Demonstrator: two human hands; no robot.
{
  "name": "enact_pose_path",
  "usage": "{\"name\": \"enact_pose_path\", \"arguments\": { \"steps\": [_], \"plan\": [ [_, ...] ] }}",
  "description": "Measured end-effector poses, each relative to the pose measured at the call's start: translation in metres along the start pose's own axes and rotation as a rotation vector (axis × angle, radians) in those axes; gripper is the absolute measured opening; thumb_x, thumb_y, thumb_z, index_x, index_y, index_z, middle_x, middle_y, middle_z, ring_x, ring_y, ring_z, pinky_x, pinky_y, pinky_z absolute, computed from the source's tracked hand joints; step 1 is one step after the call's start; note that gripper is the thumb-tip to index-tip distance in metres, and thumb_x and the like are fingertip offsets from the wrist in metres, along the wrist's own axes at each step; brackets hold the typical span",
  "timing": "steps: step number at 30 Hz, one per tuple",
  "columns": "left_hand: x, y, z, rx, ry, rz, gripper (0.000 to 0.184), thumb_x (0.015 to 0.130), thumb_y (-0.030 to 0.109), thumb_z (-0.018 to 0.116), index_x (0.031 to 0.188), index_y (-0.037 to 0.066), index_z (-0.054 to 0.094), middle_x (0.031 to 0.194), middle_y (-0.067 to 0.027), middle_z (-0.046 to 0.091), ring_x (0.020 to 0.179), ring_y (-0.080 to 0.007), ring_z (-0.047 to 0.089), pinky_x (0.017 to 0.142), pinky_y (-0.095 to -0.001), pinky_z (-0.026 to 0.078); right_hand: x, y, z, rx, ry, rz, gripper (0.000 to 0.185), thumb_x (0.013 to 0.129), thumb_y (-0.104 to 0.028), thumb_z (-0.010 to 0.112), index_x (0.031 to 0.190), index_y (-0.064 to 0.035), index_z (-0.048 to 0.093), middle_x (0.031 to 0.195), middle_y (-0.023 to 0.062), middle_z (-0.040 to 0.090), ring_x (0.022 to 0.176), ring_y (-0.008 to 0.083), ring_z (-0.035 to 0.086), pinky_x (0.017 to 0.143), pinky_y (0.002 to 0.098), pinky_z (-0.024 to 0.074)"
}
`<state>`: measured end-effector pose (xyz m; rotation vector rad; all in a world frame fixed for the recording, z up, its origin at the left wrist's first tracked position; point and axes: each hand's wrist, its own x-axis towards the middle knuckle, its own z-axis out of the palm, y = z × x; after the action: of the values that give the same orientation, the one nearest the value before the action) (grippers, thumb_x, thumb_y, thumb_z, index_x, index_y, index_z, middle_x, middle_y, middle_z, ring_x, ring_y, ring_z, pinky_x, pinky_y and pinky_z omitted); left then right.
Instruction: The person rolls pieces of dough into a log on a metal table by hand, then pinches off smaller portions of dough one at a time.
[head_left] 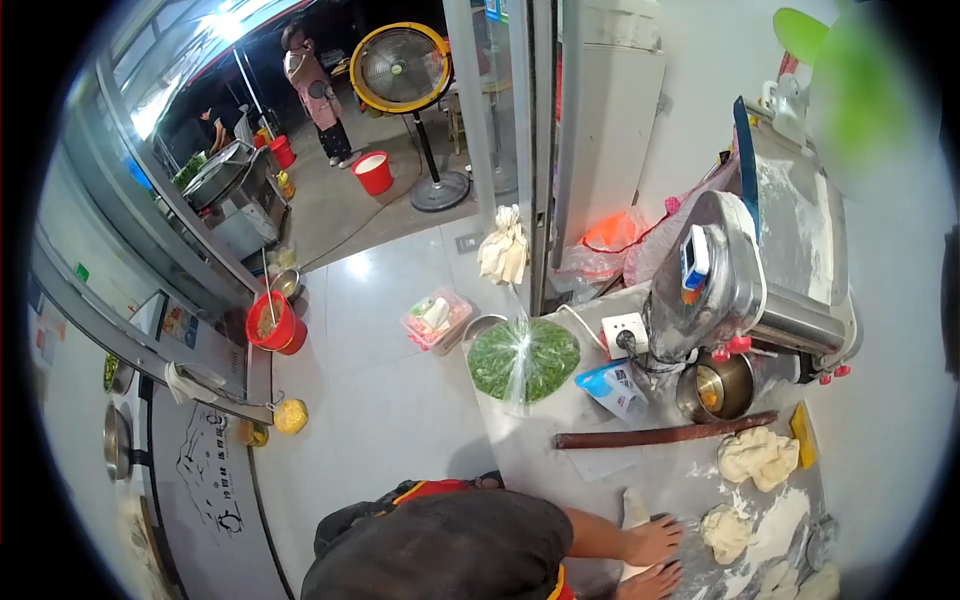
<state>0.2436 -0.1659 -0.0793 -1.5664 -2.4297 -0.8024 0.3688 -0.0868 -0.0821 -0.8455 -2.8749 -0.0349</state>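
Note:
My left hand [655, 541] lies flat with its fingers apart, pressing on a long pale strip of dough [634, 508] on the floured worktop. Beside it, my right hand [650, 582] is also spread out and touches the same dough, close to the bottom edge of the view. The palms hide much of the strip. To the right of my fingers sits a lump of dough [727, 532], and a larger dough pile [758, 458] lies beyond it. Loose flour [778, 525] whitens the surface around them.
A brown rolling pin [665, 431] lies across the worktop. Behind it are a steel pot [715, 390], a blue-white packet [613, 390], bagged greens [524, 362] and a floury metal machine [795, 230]. Red buckets [275, 322] and a yellow-rimmed fan [400, 68] stand farther off. Two people are outside.

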Motion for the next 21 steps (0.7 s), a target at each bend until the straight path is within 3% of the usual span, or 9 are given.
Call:
{"name": "enact_pose_path", "arguments": {
  "steps": [3,5,7,9,10,12,15,19,21],
  "plan": [
    [0.041,0.000,-0.004,-0.032,-0.319,-0.049,0.036,0.084,0.033,0.056,0.107,0.007,0.064,0.115,-0.0087,0.057,0.121,-0.0271,0.043,0.104,-0.0461,0.027,0.033,0.027,0.002,-0.076,-0.007,0.117,0.058,0.100,-0.051,0.032,0.139,-0.0101,0.047,0.145,0.0175,0.043,0.132,0.0385,0.041,0.106,0.0577,0.0315],
    [0.034,0.001,0.013,-0.012,-0.102,-0.037,0.036,0.084,0.036,0.055,0.104,0.008,0.066,0.114,-0.0081,0.057,0.119,-0.0259,0.043,0.101,-0.0473,0.029,0.043,0.033,0.002,-0.085,-0.096,0.186,0.058,0.101,-0.051,0.031,0.138,-0.0093,0.048,0.145,0.0178,0.043,0.130,0.0385,0.042,0.105,0.0583,0.0318],
    [0.011,-0.003,0.025,0.080,0.234,0.022,0.036,0.085,0.037,0.055,0.102,0.008,0.067,0.112,-0.0080,0.058,0.117,-0.0258,0.045,0.100,-0.0485,0.029,0.020,0.016,-0.010,-0.078,-0.009,0.043,0.051,0.100,-0.043,0.036,0.126,-0.0044,0.057,0.130,0.0187,0.054,0.116,0.0386,0.053,0.096,0.0547,0.0404],
    [-0.015,-0.003,-0.017,-0.192,-0.349,0.072,0.042,0.085,0.040,0.055,0.112,0.009,0.064,0.121,-0.0123,0.055,0.123,-0.0312,0.042,0.105,-0.0547,0.025,-0.019,0.001,-0.043,0.163,0.006,-0.052,0.036,0.097,-0.030,0.044,0.111,-0.0063,0.065,0.108,0.0186,0.067,0.102,0.0374,0.062,0.086,0.0491,0.0483],
    [-0.031,-0.001,-0.057,-0.308,-0.559,0.075,0.043,0.084,0.040,0.057,0.115,0.010,0.063,0.124,-0.0143,0.053,0.126,-0.0343,0.040,0.108,-0.0569,0.023,-0.037,-0.009,-0.036,0.187,0.004,-0.082,0.036,0.097,-0.031,0.043,0.113,-0.0062,0.065,0.110,0.0187,0.066,0.103,0.0376,0.062,0.087,0.0495,0.0479],
    [-0.089,-0.010,-0.101,-0.267,-0.224,0.289,0.046,0.081,0.039,0.063,0.118,0.011,0.060,0.125,-0.0161,0.051,0.127,-0.0380,0.038,0.107,-0.0599,0.023,-0.057,-0.041,-0.015,0.126,-0.005,-0.095,0.038,0.097,-0.033,0.043,0.115,-0.0060,0.063,0.113,0.0188,0.064,0.105,0.0379,0.060,0.088,0.0503,0.0470],
    [-0.128,-0.022,-0.076,-0.347,0.166,0.365,0.048,0.078,0.037,0.068,0.115,0.009,0.059,0.126,-0.0168,0.051,0.128,-0.0402,0.037,0.105,-0.0627,0.025,-0.051,-0.051,-0.003,0.080,-0.005,-0.084,0.041,0.098,-0.035,0.043,0.119,-0.0056,0.061,0.118,0.0190,0.061,0.109,0.0385,0.058,0.090,0.0516,0.0456],
    [-0.058,-0.022,-0.047,-0.219,-0.230,0.134,0.053,0.080,0.037,0.066,0.123,0.007,0.056,0.142,-0.0201,0.040,0.135,-0.0423,0.030,0.106,-0.0625,0.024,-0.017,-0.021,0.000,0.018,0.011,-0.007,0.045,0.098,-0.038,0.042,0.123,-0.0050,0.059,0.124,0.0192,0.058,0.113,0.0392,0.055,0.093,0.0532,0.0437],
    [-0.028,-0.032,0.024,-0.167,0.142,0.133,0.050,0.083,0.037,0.062,0.121,0.006,0.055,0.143,-0.0198,0.040,0.136,-0.0396,0.031,0.108,-0.0606,0.021,0.009,0.002,-0.001,-0.019,0.041,0.053,0.047,0.099,-0.039,0.042,0.126,-0.0048,0.058,0.127,0.0193,0.056,0.115,0.0395,0.054,0.094,0.0541,0.0428]
  ]
}}
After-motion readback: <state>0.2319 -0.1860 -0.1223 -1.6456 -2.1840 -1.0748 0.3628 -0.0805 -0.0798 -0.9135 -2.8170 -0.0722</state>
